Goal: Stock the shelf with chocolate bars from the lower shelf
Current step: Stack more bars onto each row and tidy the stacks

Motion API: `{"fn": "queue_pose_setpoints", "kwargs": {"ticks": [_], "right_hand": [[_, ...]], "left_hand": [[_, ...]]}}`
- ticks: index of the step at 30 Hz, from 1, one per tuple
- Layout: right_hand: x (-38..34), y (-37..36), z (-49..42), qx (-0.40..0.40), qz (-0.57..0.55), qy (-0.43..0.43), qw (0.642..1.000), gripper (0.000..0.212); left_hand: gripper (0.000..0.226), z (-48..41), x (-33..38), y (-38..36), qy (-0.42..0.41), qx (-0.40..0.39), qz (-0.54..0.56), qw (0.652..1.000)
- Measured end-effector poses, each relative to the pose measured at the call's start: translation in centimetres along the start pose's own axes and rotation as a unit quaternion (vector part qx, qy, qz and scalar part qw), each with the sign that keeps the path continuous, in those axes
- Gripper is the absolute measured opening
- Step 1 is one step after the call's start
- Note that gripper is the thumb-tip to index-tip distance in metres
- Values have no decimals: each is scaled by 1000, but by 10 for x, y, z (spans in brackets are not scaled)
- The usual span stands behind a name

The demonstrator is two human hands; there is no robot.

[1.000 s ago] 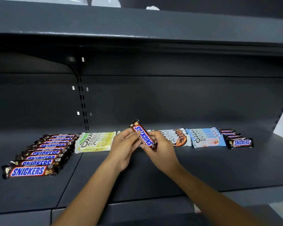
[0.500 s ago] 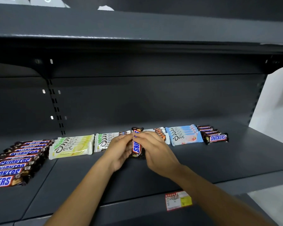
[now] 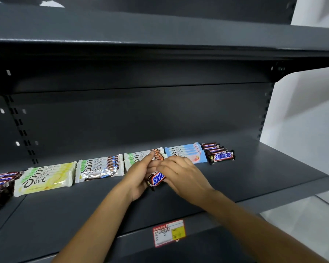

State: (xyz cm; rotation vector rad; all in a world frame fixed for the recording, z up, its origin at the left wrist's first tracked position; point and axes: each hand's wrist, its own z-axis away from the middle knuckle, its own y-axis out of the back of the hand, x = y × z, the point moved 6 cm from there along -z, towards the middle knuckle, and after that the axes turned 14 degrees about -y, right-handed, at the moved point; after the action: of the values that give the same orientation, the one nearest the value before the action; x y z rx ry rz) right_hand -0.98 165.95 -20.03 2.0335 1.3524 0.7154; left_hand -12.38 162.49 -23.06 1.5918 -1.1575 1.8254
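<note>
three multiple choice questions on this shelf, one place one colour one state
1. Where is the blue Dove stack?
A) just left of the right Snickers stack
B) at the far left
C) on the top shelf

2. What colour is the leftmost Dove stack?
A) red
B) yellow
C) blue

3. How is the loose Snickers bar held?
A) lying untouched
B) by one hand only
C) by both hands

1 A, they sit side by side; 2 B, pale yellow wrapper; 3 C, left hand and right hand both grip it.
</note>
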Motion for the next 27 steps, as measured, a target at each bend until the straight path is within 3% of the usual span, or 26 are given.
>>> {"fn": "queue_pose_setpoints", "kwargs": {"ticks": [7,15,27], "right_hand": [[42,-1,31,-25,20,-49,998,43],[64,-4,41,-25,-3,-130,991,44],[66,-6,41,-31,-32,-154,987,39]], "left_hand": [[42,-3,-27,-36,-7,-14,12,1000],[22,9,-40,-51,-23,-5,-17,1000],[21,15,-36,-39,-109,27,-85,990]]}}
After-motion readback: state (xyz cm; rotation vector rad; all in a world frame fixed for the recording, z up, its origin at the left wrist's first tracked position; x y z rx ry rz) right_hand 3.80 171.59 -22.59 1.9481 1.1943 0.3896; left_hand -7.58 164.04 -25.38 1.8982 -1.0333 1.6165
